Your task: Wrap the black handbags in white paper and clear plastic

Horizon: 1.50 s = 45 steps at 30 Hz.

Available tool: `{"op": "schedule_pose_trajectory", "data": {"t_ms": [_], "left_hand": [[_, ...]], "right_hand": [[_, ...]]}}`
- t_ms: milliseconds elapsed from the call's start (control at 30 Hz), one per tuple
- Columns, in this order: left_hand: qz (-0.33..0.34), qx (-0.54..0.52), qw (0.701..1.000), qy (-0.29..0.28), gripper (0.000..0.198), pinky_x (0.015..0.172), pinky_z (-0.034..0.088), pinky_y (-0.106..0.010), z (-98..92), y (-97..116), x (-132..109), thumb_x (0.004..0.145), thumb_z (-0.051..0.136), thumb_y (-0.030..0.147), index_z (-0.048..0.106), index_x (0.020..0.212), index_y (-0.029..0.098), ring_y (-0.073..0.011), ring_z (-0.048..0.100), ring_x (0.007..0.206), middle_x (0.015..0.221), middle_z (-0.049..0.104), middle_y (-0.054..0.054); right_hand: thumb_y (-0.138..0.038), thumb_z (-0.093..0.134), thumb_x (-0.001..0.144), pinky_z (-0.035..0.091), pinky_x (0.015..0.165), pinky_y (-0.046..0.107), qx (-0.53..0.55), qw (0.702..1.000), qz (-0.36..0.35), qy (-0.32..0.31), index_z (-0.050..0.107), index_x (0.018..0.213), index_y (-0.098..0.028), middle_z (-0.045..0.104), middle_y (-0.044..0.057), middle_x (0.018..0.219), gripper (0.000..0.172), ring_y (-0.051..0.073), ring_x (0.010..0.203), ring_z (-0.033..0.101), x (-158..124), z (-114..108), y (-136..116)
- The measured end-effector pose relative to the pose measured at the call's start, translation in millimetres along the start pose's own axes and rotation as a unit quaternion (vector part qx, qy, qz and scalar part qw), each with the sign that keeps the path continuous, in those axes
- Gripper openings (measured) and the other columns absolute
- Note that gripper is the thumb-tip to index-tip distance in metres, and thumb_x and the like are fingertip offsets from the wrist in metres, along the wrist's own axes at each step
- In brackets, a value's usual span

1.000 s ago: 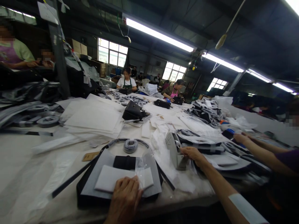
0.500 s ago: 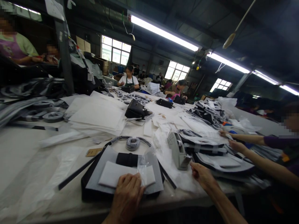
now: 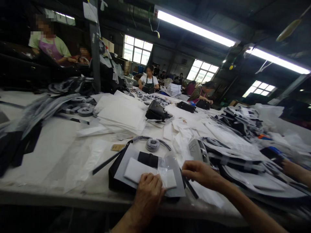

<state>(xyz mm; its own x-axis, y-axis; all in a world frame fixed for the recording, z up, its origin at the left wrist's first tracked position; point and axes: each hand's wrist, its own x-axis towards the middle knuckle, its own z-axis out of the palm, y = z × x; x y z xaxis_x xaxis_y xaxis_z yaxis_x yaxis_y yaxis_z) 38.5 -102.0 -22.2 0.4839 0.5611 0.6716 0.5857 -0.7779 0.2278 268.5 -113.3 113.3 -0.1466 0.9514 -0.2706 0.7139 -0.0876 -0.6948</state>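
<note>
A black bag (image 3: 113, 176) lies on the table before me, with a grey-white sheet (image 3: 121, 166) spread over it. My left hand (image 3: 148, 194) has its bent fingers pressed together on the front edge of a folded white pad (image 3: 136, 170), holding it against the sheet. Clear tape (image 3: 165, 165) crosses the pad's right part. Just right of the bag, my right hand (image 3: 200, 174) hovers with curled fingers; what they pinch, if anything, is hidden. Behind it stands a grey tape dispenser (image 3: 196, 149), partly covered. A wrapped coil of strap (image 3: 152, 145) sits at the bag's far side.
Stacked bags with white sheets (image 3: 255, 181) fill the right, where a co-worker's hand (image 3: 291, 168) reaches in. White sheets (image 3: 121, 113), a brown tag (image 3: 118, 147) and wrapped straps (image 3: 48, 110) lie to the left. A black handbag (image 3: 155, 110) stands farther back.
My right hand has moved from the tape dispenser leftward to the bag's right edge. The view has swung right; my left hand stays on the pad.
</note>
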Motion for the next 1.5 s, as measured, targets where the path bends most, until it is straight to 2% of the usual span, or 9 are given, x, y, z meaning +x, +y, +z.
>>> {"op": "schedule_pose_trajectory", "data": {"t_ms": [200,500,633,767,933,1033,1167,1300,1500], "left_hand": [[-0.006,-0.008,1.000,0.021,0.020,0.077,0.045,-0.042,4.7,1,-4,0.084,0.065,0.017,0.059,0.103,0.016,-0.0251,0.058,0.082,0.096,0.068,-0.006],[-0.027,-0.026,0.999,0.018,0.020,0.076,0.045,-0.042,9.3,1,-6,0.081,0.070,0.018,0.060,0.098,0.016,-0.0251,0.057,0.084,0.100,0.068,-0.006],[-0.018,-0.016,0.999,0.033,0.024,0.078,0.044,-0.042,10.3,2,-6,0.081,0.069,0.017,0.060,0.104,0.014,-0.0253,0.058,0.084,0.098,0.068,-0.007],[-0.017,-0.023,0.998,0.050,0.026,0.078,0.044,-0.042,11.8,2,-6,0.079,0.071,0.017,0.061,0.102,0.013,-0.0250,0.058,0.083,0.098,0.069,-0.006],[-0.014,-0.012,0.999,0.048,0.024,0.075,0.044,-0.042,12.4,1,-6,0.079,0.073,0.019,0.061,0.099,0.015,-0.0251,0.057,0.082,0.097,0.069,-0.005],[-0.016,-0.013,0.999,0.043,0.024,0.076,0.043,-0.042,12.4,0,-6,0.079,0.073,0.020,0.061,0.099,0.016,-0.0246,0.058,0.083,0.100,0.069,-0.005],[-0.019,-0.021,0.999,0.030,0.025,0.078,0.044,-0.042,12.7,-2,-7,0.078,0.074,0.019,0.060,0.100,0.017,-0.0249,0.058,0.086,0.103,0.069,-0.005],[-0.016,-0.009,0.999,0.039,0.017,0.074,0.046,-0.043,17.3,-2,-7,0.081,0.071,0.020,0.061,0.094,0.017,-0.0252,0.059,0.082,0.094,0.069,-0.005],[0.002,-0.016,1.000,-0.011,0.022,0.082,0.053,-0.038,-2.4,-7,-7,0.088,0.061,0.017,0.061,0.110,0.015,-0.0223,0.064,0.091,0.106,0.069,-0.007]], "right_hand": [[-0.030,0.073,0.077,0.037,0.053,0.021,-0.373,0.897,-0.069,-0.226,0.075,0.088,-0.021,0.068,-0.004,0.072,0.014,0.012,0.064,0.059,89,24,-66],[-0.031,0.090,0.056,0.040,0.058,0.025,-0.507,0.800,-0.112,-0.301,0.072,0.063,-0.022,0.066,-0.004,0.061,0.022,0.018,0.064,0.063,151,56,-69],[-0.035,0.095,0.048,0.045,0.077,0.035,-0.532,0.810,-0.112,-0.218,0.071,0.064,-0.020,0.071,0.006,0.072,0.033,0.028,0.082,0.067,160,43,-64],[-0.043,0.095,0.049,0.042,0.093,0.045,-0.521,0.845,-0.067,-0.099,0.073,0.104,-0.017,0.072,0.016,0.103,0.065,0.036,0.103,0.064,154,12,-54],[-0.060,0.084,0.060,0.047,0.095,0.036,-0.405,0.910,-0.055,-0.065,0.052,0.141,-0.028,0.064,0.009,0.131,0.092,0.029,0.117,0.061,130,7,-22],[-0.049,0.092,0.050,0.045,0.099,0.041,-0.352,0.935,-0.035,-0.012,0.065,0.127,-0.026,0.067,0.011,0.127,0.085,0.033,0.117,0.061,122,17,-3],[-0.034,0.080,0.074,0.037,0.108,0.050,-0.346,0.929,-0.030,0.130,0.063,0.128,-0.020,0.062,0.016,0.133,0.058,0.034,0.124,0.055,104,22,-4],[-0.030,0.056,0.094,0.049,0.102,0.037,-0.253,0.937,-0.134,0.199,0.068,0.118,-0.022,0.070,0.008,0.121,0.028,0.023,0.113,0.065,68,60,-3],[-0.020,0.039,0.098,0.057,0.095,0.037,-0.193,0.912,-0.261,0.252,0.069,0.119,-0.021,0.073,0.009,0.116,0.036,0.023,0.108,0.069,40,134,31]]}}
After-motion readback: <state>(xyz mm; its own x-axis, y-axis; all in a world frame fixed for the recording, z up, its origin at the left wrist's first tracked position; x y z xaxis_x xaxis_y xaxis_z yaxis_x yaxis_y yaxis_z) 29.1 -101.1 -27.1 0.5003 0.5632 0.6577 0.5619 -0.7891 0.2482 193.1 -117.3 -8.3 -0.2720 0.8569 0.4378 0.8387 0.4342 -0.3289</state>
